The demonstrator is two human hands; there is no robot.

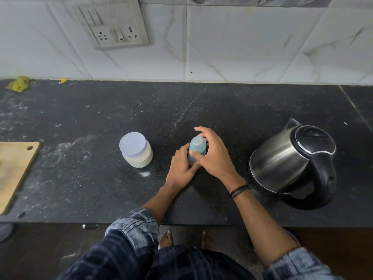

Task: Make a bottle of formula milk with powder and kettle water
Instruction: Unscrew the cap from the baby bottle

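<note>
Nearest the lens, dark checked sleeves rolled up on both forearms, and 2 bare feet on the floor below the counter edge. Beyond them, a black speckled countertop, dusted here and there with white powder. At its middle, a small blue baby bottle standing upright, teat uppermost. Left hand wrapped around the lower body of the bottle, fingers closed on it. Right hand curled over the upper part, thumb pressed against the near side and fingers arched around the collar, likewise gripping. Black thread bands on the right wrist. Left of the bottle, close but apart, a clear jar of pale powder, capped with a white lid. Well to the right, a steel electric kettle with black lid shut, handle facing the near edge. At the far left edge, part of a wooden board. At the back left corner, a yellow-green cloth. On the white marbled wall tiles, a switch and socket panel.
</note>
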